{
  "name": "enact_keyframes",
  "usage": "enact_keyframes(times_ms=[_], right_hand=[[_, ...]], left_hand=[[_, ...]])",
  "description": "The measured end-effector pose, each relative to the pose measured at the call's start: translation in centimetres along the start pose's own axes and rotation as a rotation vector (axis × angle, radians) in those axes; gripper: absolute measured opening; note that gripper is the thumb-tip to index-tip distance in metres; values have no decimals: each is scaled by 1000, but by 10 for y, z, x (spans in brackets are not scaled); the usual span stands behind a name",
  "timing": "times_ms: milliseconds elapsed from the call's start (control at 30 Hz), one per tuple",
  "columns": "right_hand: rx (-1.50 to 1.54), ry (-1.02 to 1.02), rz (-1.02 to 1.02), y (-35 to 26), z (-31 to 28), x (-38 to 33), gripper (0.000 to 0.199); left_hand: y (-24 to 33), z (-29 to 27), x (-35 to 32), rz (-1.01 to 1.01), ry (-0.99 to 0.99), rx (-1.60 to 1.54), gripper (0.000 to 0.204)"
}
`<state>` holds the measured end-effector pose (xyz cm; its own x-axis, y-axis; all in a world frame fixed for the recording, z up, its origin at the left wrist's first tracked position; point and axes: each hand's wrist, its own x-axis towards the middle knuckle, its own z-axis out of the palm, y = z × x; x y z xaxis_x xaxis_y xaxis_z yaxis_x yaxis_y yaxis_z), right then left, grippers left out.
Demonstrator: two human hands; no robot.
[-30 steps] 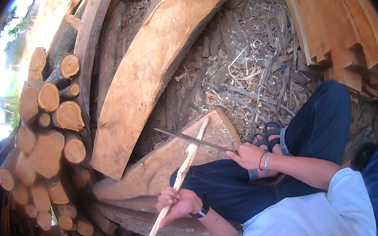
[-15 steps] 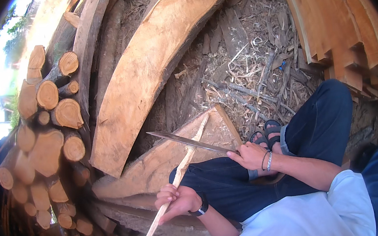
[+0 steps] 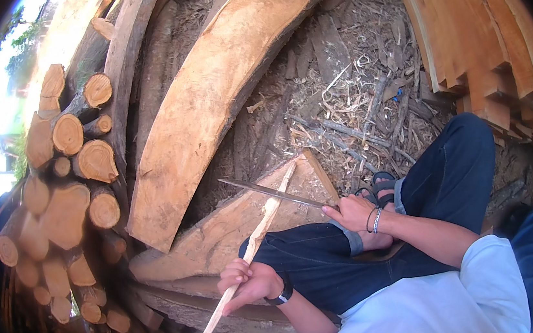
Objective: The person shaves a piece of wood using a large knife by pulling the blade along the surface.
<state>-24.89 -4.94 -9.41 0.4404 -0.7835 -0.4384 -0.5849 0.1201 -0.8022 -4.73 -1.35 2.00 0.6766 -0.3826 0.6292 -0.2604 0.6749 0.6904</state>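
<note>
My left hand (image 3: 251,284) is closed around a long, peeled wooden stick (image 3: 258,230), which slants from the lower edge up over my left knee. The stick's far end lies over a flat wooden slab (image 3: 191,251). In my right hand (image 3: 352,212) is a long knife (image 3: 269,191), its handle hidden by my fingers. The thin dark blade points left and crosses the stick near its far end; whether it touches the wood I cannot tell.
Cut logs (image 3: 72,167) are stacked at the left. A broad curved plank (image 3: 207,95) lies beyond the slab. Shavings and twigs (image 3: 364,104) cover the ground ahead. Stacked boards (image 3: 466,28) stand at the far right. My sandalled foot (image 3: 384,183) rests near my right hand.
My right hand has shifted slightly right, drawing the knife along with it, so the blade's tip sits nearer the stick. The left hand and stick have hardly moved.
</note>
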Motion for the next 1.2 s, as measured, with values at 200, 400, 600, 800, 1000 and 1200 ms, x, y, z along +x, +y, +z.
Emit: enact_keyframes(times_ms=[200,400,600,800,1000,1200], right_hand=[[33,-34,-86,-15,5,-18,74],[51,-20,-6,-3,-1,0,75],[-24,64,-85,-12,-3,-13,72],[1,-1,-60,1,4,-2,69],[21,30,24,18,2,11,69],[53,8,-38,7,7,0,70]], left_hand=[[5,-3,1,-10,93,-9,69],[1,2,-3,15,-46,-13,70],[0,1,-3,20,-49,-32,70],[-1,8,-3,30,-97,-36,71],[1,9,-2,11,-151,-50,71],[-2,4,-2,7,-75,-23,71]])
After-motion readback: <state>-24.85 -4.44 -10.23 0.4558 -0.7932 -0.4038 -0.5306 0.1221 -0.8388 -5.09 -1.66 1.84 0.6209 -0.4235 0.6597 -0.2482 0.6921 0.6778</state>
